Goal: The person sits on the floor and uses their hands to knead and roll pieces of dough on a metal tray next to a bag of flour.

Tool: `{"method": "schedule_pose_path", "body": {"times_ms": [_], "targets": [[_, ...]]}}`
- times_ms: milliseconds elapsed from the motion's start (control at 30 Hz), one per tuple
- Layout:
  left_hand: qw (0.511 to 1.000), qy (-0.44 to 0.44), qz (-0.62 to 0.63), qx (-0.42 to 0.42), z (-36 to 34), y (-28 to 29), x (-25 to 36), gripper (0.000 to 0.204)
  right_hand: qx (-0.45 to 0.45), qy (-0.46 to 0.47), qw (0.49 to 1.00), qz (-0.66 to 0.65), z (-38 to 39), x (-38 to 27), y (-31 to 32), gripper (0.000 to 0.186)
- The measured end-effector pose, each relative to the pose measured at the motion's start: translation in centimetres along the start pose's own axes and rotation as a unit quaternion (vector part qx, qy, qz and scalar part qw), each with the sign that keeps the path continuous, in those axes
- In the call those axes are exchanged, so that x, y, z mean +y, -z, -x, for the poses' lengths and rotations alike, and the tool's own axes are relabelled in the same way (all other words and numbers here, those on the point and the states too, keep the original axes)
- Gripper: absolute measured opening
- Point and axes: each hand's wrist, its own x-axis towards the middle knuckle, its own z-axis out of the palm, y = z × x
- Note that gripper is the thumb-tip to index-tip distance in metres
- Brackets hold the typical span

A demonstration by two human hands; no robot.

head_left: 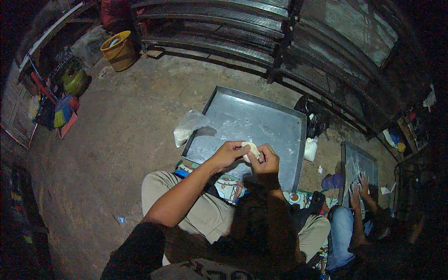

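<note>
Between both hands, above the near part of a large metal tray (pixel 252 116), is a small pale piece of dough (pixel 252 149). My left hand (pixel 230 155) pinches its left side with thumb and fingers. My right hand (pixel 267 161) grips the right side, its fingers curled in. White powder is smeared over the tray's floor. A clear plastic bag of white powder (pixel 186 128) leans on the tray's left edge. Past the right edge stands another small bag of white powder (pixel 311 149).
At right, another person's hands (pixel 358 189) work over a smaller metal tray (pixel 366 161). A purple bundle (pixel 332 181) lies between us. Dark slatted racks (pixel 219 28) line the back. A yellow bucket (pixel 119 51), a green gas cylinder (pixel 75 81) and a broom (pixel 63 112) stand at far left.
</note>
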Motion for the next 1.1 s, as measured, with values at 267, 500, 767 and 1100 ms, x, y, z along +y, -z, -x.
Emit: {"method": "schedule_pose_path", "body": {"times_ms": [267,500,767,1100], "targets": [[0.956,-0.085,-0.210,0.186,-0.5,-0.8,-1.3,0.034,0.016,0.070,0.996,0.051,-0.2,-0.4,-1.1,0.020],[0.973,0.052,0.120,0.191,-0.6,0.4,0.0,0.035,-0.053,0.018,0.997,-0.048,0.7,-1.0,-2.8,0.045],[0.990,-0.034,-0.089,0.109,-0.9,0.0,-1.9,0.042,-0.065,0.049,0.997,0.014,0.0,-0.9,-0.9,0.048],[0.943,-0.013,-0.333,-0.024,0.2,-1.1,1.1,0.039,-0.103,0.012,0.992,-0.066,1.6,3.6,-1.6,0.026]]}}
